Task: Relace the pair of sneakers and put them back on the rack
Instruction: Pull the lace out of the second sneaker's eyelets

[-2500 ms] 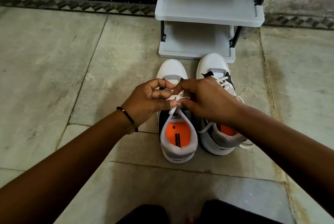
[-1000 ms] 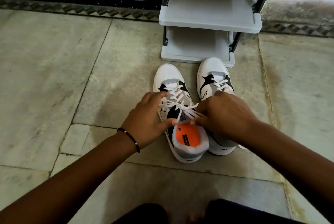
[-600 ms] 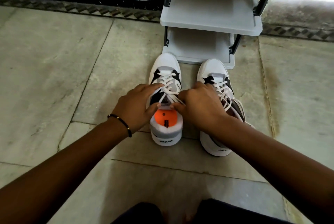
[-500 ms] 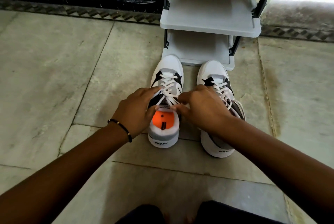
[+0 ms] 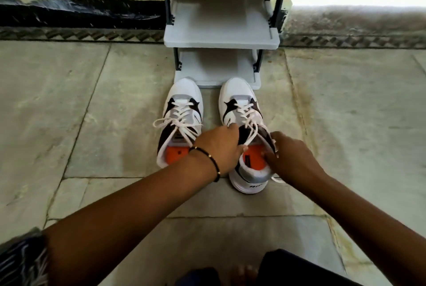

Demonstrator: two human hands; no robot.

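Two white sneakers with black and grey panels and orange insoles stand side by side on the stone floor, toes toward the rack. The left sneaker (image 5: 182,110) is laced, with a tied bow on top, and nothing touches it. My left hand (image 5: 221,145) grips the inner collar of the right sneaker (image 5: 239,106). My right hand (image 5: 290,156) holds that shoe's outer collar, fingers inside over the orange insole. The right sneaker's laces run up the tongue and a loose lace end trails near the heel.
A grey plastic shoe rack (image 5: 219,41) with black posts stands straight ahead, its lowest shelf (image 5: 216,71) just beyond the toes. The floor is large stone tiles. A patterned border and dark wall run behind the rack. My knees show at the bottom edge.
Both hands have let go of the left sneaker's laces and moved right onto the right sneaker's collar. The left sneaker now stands straight with its bow tied.
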